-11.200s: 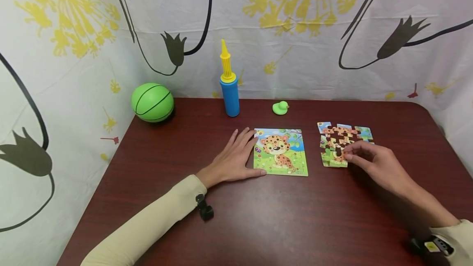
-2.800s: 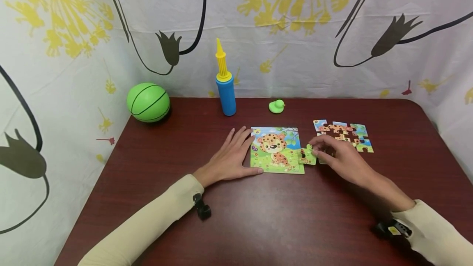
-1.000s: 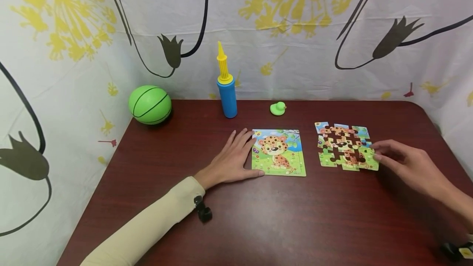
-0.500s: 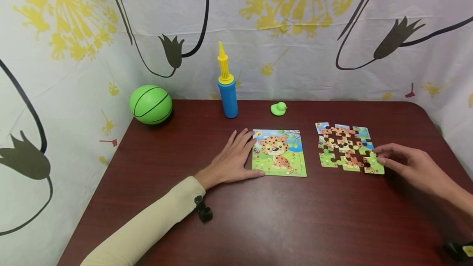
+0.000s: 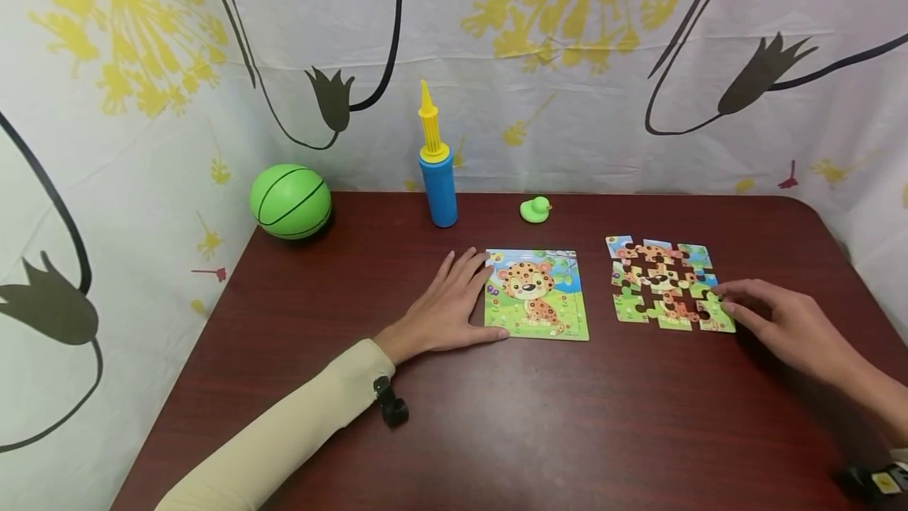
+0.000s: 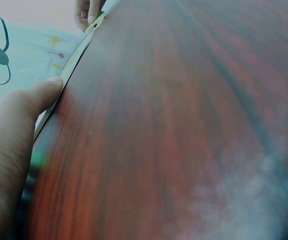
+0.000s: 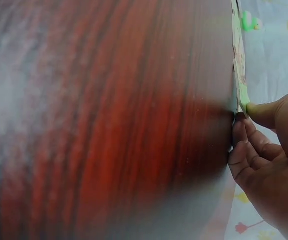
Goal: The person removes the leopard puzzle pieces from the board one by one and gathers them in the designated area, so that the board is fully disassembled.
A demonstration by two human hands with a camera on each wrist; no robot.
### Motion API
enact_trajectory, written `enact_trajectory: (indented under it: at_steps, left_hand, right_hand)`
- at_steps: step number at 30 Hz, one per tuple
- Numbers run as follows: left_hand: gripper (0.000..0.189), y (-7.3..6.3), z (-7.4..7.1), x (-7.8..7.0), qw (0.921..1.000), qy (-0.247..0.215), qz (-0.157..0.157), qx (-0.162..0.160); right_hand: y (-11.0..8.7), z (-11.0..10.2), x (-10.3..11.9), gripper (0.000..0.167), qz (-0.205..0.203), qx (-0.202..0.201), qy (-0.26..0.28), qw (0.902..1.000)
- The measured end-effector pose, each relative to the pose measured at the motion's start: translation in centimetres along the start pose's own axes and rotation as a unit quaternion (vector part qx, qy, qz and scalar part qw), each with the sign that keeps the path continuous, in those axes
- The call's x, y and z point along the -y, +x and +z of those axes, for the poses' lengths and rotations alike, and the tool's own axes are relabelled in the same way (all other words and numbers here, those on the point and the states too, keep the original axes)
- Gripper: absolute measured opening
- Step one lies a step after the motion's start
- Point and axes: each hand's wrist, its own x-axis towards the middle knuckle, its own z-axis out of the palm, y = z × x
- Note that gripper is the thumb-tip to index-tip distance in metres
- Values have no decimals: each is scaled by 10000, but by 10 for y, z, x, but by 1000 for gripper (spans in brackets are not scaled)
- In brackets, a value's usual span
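My left hand (image 5: 443, 306) lies with spread fingers at the left side of a square leopard picture board (image 5: 537, 322). Its thumb, seen also in the left wrist view, touches the board's edge. To the right, a leopard jigsaw puzzle (image 5: 630, 307) is laid out in loosely spaced pieces with dark gaps between them. My right hand (image 5: 790, 326) pinches a green corner puzzle piece (image 5: 716, 317) at the puzzle's lower right. In the right wrist view, the thumb rests on the piece (image 7: 242, 97) and the other fingers curl beneath its edge.
A green ball (image 5: 291, 202) sits at the table's back left corner. Beside it to the right stand a blue and yellow hand pump (image 5: 440, 188) and a small green rubber duck (image 5: 535, 210). A patterned cloth (image 5: 582, 132) hangs behind the dark table (image 5: 539, 432).
Over the earlier frames, my right hand carried the green corner piece from beside the board to the puzzle's lower right. Just now it shifts slightly toward the puzzle. My left hand stays put.
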Motion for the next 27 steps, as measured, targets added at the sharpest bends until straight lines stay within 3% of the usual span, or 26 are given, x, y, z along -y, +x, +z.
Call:
enact_trajectory:
  at_steps: [21,27]
  left_hand:
    - [114,0,-1,-1,10000,-26,4,33]
    - [114,-1,0,-1,10000,-56,-19,12]
  right_hand:
    - [-6,5,-5,30,-713,-316,-87,9969]
    - [-7,6,-2,34,-753,-369,-80,9964]
